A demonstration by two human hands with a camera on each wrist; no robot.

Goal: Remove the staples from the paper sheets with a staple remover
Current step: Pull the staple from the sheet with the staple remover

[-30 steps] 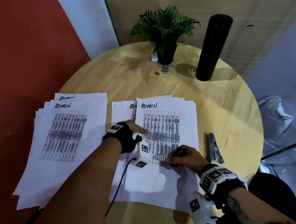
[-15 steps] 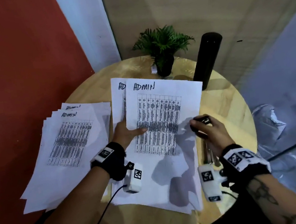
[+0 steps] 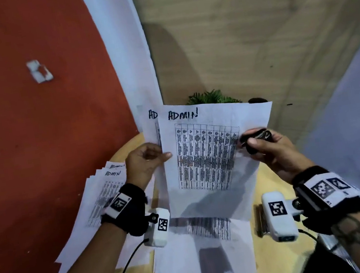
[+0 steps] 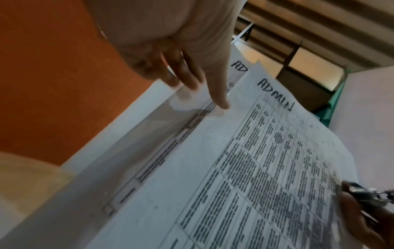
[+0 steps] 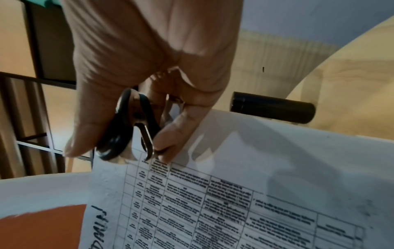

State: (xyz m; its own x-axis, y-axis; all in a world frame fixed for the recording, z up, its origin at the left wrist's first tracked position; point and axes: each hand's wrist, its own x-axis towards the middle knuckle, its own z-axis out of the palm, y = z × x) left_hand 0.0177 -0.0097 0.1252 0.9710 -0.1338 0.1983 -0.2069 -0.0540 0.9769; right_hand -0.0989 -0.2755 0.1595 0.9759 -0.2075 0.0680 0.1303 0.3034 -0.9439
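Note:
Both hands hold a set of white printed sheets (image 3: 210, 155) headed "ADMIN" upright above the table. My left hand (image 3: 145, 160) pinches the left edge, thumb (image 4: 219, 96) on the front and fingers behind. My right hand (image 3: 267, 146) grips a black staple remover (image 3: 257, 137) at the right edge. In the right wrist view the staple remover (image 5: 132, 128) sits between thumb and fingers, its metal claws touching the sheets (image 5: 255, 185), and a fingertip presses the paper edge. The remover (image 4: 362, 193) also shows at the lower right of the left wrist view. No staple is visible.
More printed sheets (image 3: 204, 252) lie on the round wooden table (image 3: 271, 195) below the hands. A fanned stack of papers (image 3: 99, 196) lies at the left. A metal tool (image 3: 260, 222) lies by my right wrist. A plant (image 3: 210, 98) and a black cylinder (image 5: 270, 107) stand behind.
Both hands have lifted the ADMIN sheets off the table and raised them upright. My right hand moved with the staple remover from the bottom edge to the right edge.

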